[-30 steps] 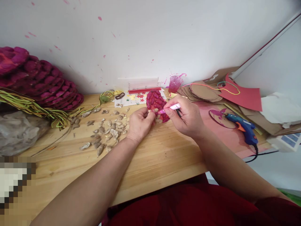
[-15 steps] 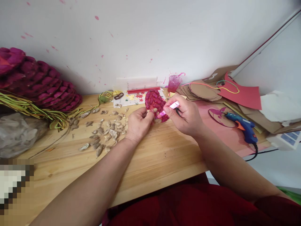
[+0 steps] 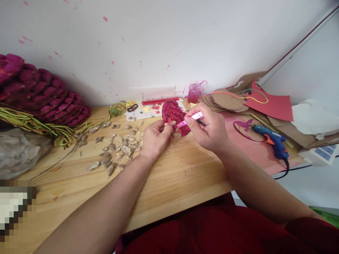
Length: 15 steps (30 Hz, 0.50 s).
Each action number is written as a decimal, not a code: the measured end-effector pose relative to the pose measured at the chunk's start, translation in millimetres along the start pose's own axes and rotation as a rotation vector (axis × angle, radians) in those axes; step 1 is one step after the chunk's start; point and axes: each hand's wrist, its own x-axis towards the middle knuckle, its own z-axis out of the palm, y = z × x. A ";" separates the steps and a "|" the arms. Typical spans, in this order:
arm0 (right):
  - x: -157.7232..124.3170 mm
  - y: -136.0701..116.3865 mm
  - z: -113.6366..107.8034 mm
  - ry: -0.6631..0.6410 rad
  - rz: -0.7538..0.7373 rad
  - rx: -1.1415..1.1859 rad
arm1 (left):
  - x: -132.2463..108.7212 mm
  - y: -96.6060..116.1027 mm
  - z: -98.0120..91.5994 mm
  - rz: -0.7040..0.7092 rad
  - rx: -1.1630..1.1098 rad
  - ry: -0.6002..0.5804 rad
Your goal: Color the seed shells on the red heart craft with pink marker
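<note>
My left hand [image 3: 154,138] pinches the lower left edge of a magenta disc covered with painted shells [image 3: 173,112], holding it tilted above the wooden table [image 3: 169,176]. My right hand [image 3: 209,129] grips a thin pink-handled brush [image 3: 191,118] like a pen. Its tip touches the lower part of the disc, where a few shells are still unpainted tan. Loose tan shells [image 3: 119,148] lie scattered on the table left of my left hand.
A stack of magenta shell discs [image 3: 42,95] with green strings [image 3: 34,123] lies at the far left. A pink paint cup [image 3: 194,91] and star sheet [image 3: 147,110] stand by the wall. Cardboard circles [image 3: 227,100], red paper [image 3: 272,106] and a blue glue gun [image 3: 272,143] lie right.
The view has tilted slightly, so everything sits a little higher and further left. Both hands keep their grips; the brush tip stays on the disc's lower part.
</note>
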 end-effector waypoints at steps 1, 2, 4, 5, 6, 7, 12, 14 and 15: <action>0.0 0.5 -0.1 0.020 -0.004 -0.003 | -0.1 0.3 0.0 -0.003 -0.007 -0.006; 0.0 1.0 -0.2 0.028 -0.009 -0.001 | -0.1 0.5 0.0 -0.005 -0.010 -0.010; 0.2 1.5 -0.2 0.006 -0.023 0.010 | 0.1 0.1 0.0 -0.004 -0.003 -0.006; 0.3 1.3 -0.2 -0.013 -0.032 0.012 | 0.3 -0.4 0.1 0.000 0.006 0.000; 0.5 0.9 0.0 -0.028 -0.042 0.010 | 0.5 -0.9 0.2 0.002 0.013 0.004; 0.7 0.4 0.2 -0.036 -0.051 0.003 | 0.7 -1.4 0.3 0.003 0.015 0.005; 0.4 -0.6 0.9 0.006 -0.035 -0.004 | 0.6 -1.1 0.7 -0.005 0.011 -0.004; 0.3 -0.4 1.3 -0.010 -0.020 0.012 | 0.1 -0.3 0.6 -0.005 0.019 -0.004; 0.3 -0.4 1.5 -0.023 -0.016 0.020 | 0.0 0.1 0.5 -0.003 0.021 -0.005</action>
